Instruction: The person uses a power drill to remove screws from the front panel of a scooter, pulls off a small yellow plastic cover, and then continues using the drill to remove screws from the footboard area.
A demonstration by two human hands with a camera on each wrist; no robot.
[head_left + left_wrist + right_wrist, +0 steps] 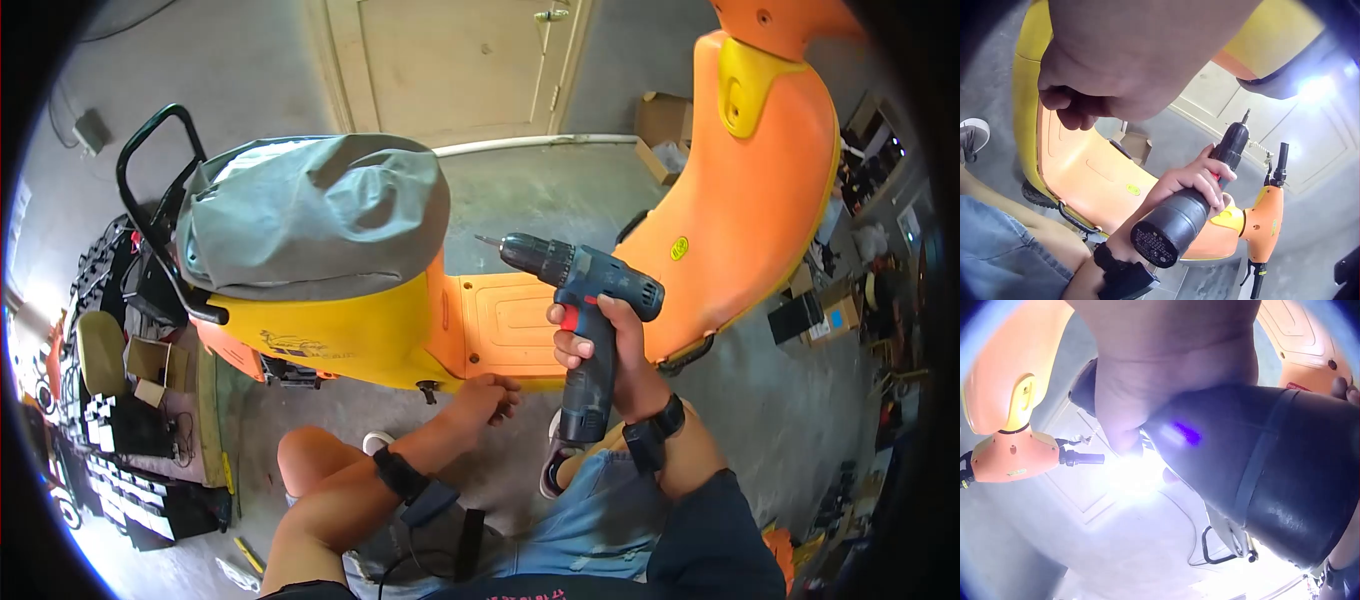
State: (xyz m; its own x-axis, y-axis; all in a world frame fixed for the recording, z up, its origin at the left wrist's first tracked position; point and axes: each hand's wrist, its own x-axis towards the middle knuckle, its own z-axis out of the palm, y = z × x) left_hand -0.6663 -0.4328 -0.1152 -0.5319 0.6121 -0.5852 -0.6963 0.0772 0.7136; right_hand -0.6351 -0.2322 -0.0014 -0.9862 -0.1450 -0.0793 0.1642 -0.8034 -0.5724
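My right hand (pixel 628 350) grips a dark cordless drill (pixel 590 375) by its handle, fingers near the red trigger, above the scooter's orange footboard (pixel 510 320). The drill's bit points left in the head view. In the left wrist view, the right hand (pixel 1194 181) wraps the drill (pixel 1175 225), whose battery base faces the camera. The drill's dark body (pixel 1260 469) fills much of the right wrist view below the hand (pixel 1172 375). My left hand (pixel 485 402) is beside the footboard's near edge, fingers loosely curled, holding nothing; it looms large in the left wrist view (pixel 1122 69).
A grey cover (pixel 320 215) lies over the scooter's seat, with a black rail (pixel 150 150) behind it. The orange front shield (pixel 760 190) rises at right. A cardboard box (pixel 662 125) stands near the door (pixel 450 70). Boxes and parts line both sides.
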